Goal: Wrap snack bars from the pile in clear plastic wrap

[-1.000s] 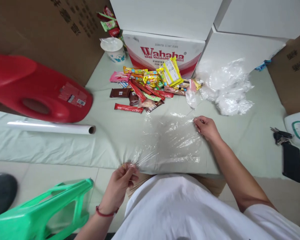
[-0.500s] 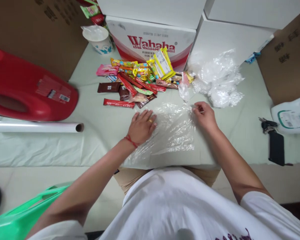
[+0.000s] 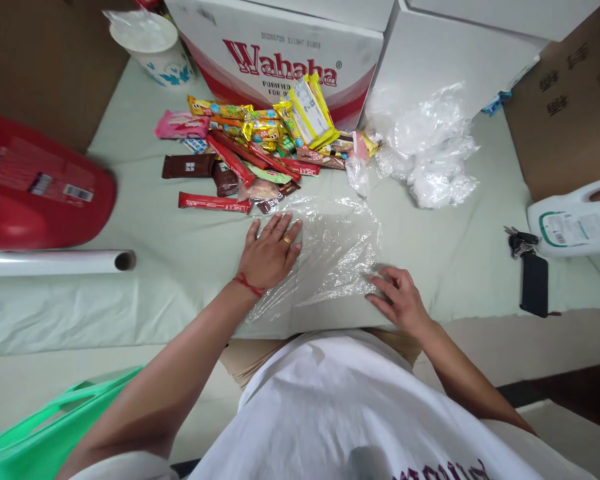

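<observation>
A clear plastic bag (image 3: 335, 250) lies flattened on the cloth-covered table in front of me. My left hand (image 3: 270, 250) rests flat on its left side, fingers spread. At the bag's lower right edge is my right hand (image 3: 397, 297), fingers apart, fingertips at or just over the plastic; whether they touch it I cannot tell. Just beyond the bag sits a heap of wrapped snacks, among them a red stick packet (image 3: 214, 202), a brown packet (image 3: 187, 166) and a yellow packet (image 3: 313, 113). To their right is a pile of crumpled clear bags (image 3: 430, 157).
A Wahaha carton (image 3: 280, 53) stands behind the snacks. Left are a paper cup (image 3: 153, 50), a red jug (image 3: 55, 187) and a white roll (image 3: 55, 262). Right are a white bottle (image 3: 580, 217), keys (image 3: 521, 240) and a black case (image 3: 534, 283). A green plastic container (image 3: 55, 427) sits below.
My right hand has moved from the bag's upper right corner down to its lower right edge, and its fingers have opened. My left hand stays flat on the plastic. The view has shifted slightly.
</observation>
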`<state>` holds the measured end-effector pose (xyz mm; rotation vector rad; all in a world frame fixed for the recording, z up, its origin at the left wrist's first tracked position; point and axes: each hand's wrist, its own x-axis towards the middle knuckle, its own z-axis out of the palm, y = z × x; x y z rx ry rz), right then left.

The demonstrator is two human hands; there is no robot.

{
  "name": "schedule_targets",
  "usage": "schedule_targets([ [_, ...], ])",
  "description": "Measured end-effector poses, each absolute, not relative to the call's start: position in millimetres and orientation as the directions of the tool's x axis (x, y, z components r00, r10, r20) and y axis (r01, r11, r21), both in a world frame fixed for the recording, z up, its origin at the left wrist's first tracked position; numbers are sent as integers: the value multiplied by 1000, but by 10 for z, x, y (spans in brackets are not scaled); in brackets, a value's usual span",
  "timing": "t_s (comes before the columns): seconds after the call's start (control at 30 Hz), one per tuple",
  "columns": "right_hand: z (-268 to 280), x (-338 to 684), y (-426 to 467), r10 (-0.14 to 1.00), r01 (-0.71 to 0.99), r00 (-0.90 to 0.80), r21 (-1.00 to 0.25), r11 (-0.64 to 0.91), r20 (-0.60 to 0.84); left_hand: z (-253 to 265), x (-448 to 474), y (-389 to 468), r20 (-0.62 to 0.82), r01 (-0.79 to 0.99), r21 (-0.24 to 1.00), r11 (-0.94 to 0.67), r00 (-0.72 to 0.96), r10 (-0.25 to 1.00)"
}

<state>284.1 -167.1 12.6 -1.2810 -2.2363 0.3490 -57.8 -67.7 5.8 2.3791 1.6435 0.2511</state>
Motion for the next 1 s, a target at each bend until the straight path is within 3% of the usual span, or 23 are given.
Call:
schedule_targets([
  [0.2,219,2841,-1612,848,685,-400,-501,529,349,45,-584,-688,17,890,311,-334,346,938],
  [0.4,422,3032,-1880,878,720,-406,-504,478,253,23,-595,-684,33,872,357,-334,345,938],
  [0.77,144,2647,-1618,859,746,-387,-433,506,336,13,-589,-689,32,886,318,-337,345,938],
  [1.0,309,2804,-1778,830,742,-397,-396,542,391,23,-594,-688,19,885,327,-330,343,939],
])
